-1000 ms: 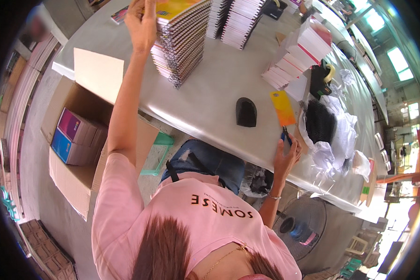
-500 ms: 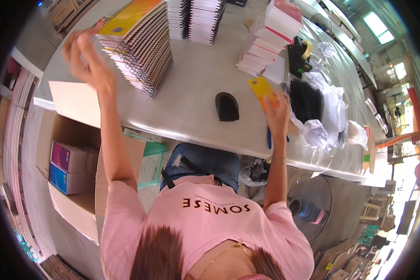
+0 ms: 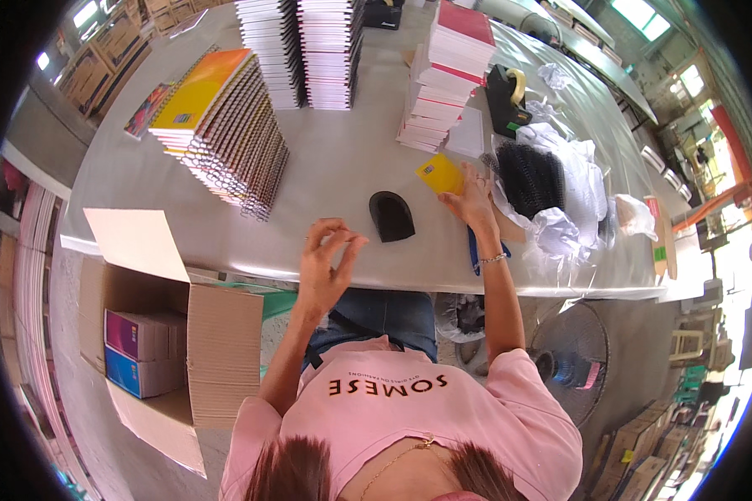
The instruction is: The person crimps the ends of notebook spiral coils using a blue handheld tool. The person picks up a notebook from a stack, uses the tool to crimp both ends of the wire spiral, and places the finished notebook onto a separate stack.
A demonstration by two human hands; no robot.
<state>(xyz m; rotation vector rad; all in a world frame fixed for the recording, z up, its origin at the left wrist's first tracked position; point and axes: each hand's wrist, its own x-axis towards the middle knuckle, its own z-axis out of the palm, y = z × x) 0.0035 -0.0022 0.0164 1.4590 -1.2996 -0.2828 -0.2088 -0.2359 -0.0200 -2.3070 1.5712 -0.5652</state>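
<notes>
tall notebook stacks (image 3: 301, 42) cut off at top edge, floor fan (image 3: 572, 355) half hidden behind shoulder

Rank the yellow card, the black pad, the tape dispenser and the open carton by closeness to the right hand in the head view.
From the right hand:
1. Yellow card, touching its fingers.
2. Black pad, just to its left.
3. Tape dispenser, farther up the table.
4. Open carton, far left, on the floor.
</notes>
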